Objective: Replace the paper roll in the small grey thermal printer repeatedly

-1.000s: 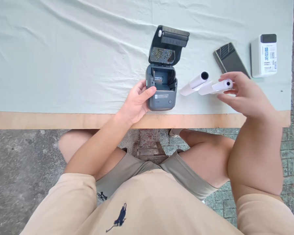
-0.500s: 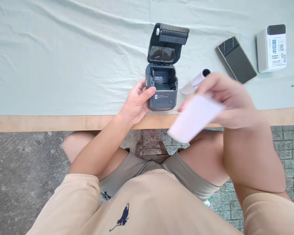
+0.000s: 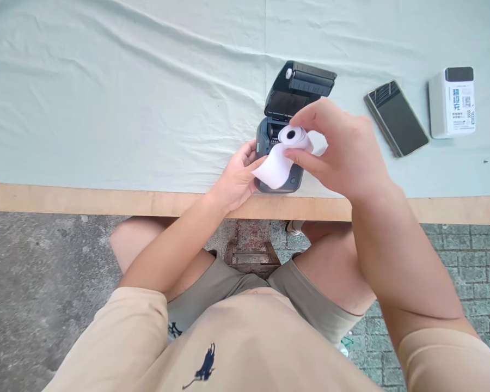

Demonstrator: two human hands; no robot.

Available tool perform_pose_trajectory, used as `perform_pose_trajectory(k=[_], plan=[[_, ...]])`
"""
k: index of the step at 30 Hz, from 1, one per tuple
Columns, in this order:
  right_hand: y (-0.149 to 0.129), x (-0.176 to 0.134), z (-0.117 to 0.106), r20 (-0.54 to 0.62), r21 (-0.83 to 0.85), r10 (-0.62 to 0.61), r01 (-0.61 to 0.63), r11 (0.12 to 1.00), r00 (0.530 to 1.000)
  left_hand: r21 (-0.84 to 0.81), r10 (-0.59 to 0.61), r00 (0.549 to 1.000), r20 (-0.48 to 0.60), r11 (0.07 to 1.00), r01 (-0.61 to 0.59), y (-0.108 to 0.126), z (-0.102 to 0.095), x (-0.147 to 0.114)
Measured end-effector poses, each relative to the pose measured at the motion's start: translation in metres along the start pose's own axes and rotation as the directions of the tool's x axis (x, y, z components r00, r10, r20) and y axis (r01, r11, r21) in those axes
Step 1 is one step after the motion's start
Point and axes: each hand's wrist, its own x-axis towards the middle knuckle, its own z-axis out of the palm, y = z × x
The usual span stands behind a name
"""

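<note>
Near the table's front edge a dark grey label printer (image 3: 265,183) stands with its lid (image 3: 286,100) swung up and back. My left hand (image 3: 239,177) grips its left side, thumb towards the front. Between the thumb and fingers of my right hand (image 3: 343,149) is a white paper roll (image 3: 296,136) with a dark core, held over the printer's compartment. Its loose paper end hangs down across the printer's front. How far the roll sits inside the compartment I cannot tell. Another white paper piece shows partly behind my right hand.
A dark smartphone (image 3: 398,118) lies to the right on the pale cloth (image 3: 147,109). Beyond it stands a white box-shaped device (image 3: 443,103) with a printed label. The table's bare wooden edge (image 3: 85,201) runs just in front of my body.
My right hand has moved left with the paper roll, from beside the printer to over its open compartment. My left hand still holds the printer, which appears slightly farther right.
</note>
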Motion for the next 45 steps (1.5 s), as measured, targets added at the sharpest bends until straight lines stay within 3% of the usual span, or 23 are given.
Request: perform_pose_trajectory(k=[12, 16, 26, 31, 37, 42, 45], plan=[[-0.005, 0.028, 0.012, 0.094, -0.169, -0.104, 0.118, 0.978, 0.990, -0.031, -0.039, 0.998, 0.041, 0.999, 0.040, 0.004, 0.000, 0.000], [-0.008, 0.028, 0.007, 0.131, -0.160, -0.066, 0.086, 0.983, 0.989, -0.045, -0.038, 0.998, 0.044, 0.998, 0.040, 0.003, -0.002, -0.001], [-0.013, 0.022, 0.000, 0.135, -0.250, -0.049, 0.082, 0.965, 0.990, -0.035, -0.031, 0.998, 0.062, 0.999, 0.034, 0.003, 0.000, 0.000], [-0.008, 0.023, 0.004, 0.064, -0.326, -0.085, 0.101, 0.940, 0.994, -0.002, -0.019, 0.999, 0.050, 1.000, 0.019, 0.000, 0.002, -0.002], [-0.011, 0.022, -0.004, 0.049, -0.246, -0.054, 0.064, 0.967, 0.997, -0.024, -0.007, 1.000, 0.031, 1.000, 0.008, 0.002, 0.003, -0.002], [-0.014, 0.013, -0.001, 0.143, -0.196, -0.120, 0.147, 0.969, 0.982, -0.059, -0.020, 0.998, 0.051, 0.998, 0.023, 0.006, 0.002, -0.001], [-0.007, 0.006, 0.006, 0.123, -0.134, -0.161, 0.177, 0.975, 0.979, -0.037, -0.004, 0.999, 0.044, 0.999, 0.006, 0.004, 0.002, -0.001]])
